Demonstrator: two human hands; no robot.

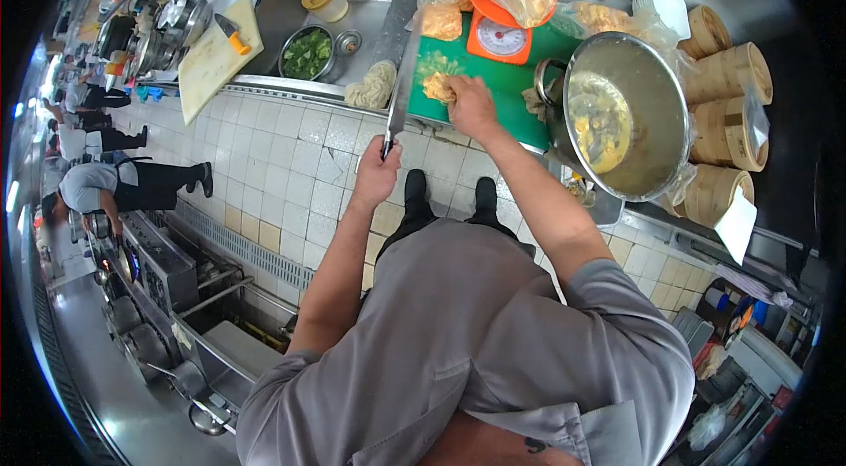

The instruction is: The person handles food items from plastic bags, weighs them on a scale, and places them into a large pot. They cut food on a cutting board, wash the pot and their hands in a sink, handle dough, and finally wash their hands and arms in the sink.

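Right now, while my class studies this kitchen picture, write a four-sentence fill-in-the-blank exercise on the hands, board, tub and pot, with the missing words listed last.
1. The left hand holds a ____.
2. The right hand touches food on a board coloured ____.
3. The tub stands inside the ____.
4. In the picture, the large pot is to the ____ of the scale.
Missing words: knife; green; sink; right.

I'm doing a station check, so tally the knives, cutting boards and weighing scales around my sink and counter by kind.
Knives: 2 (knife in your left hand, orange-handled knife)
Cutting boards: 2 (green board, white board)
Scales: 1 (orange scale)
Total: 5
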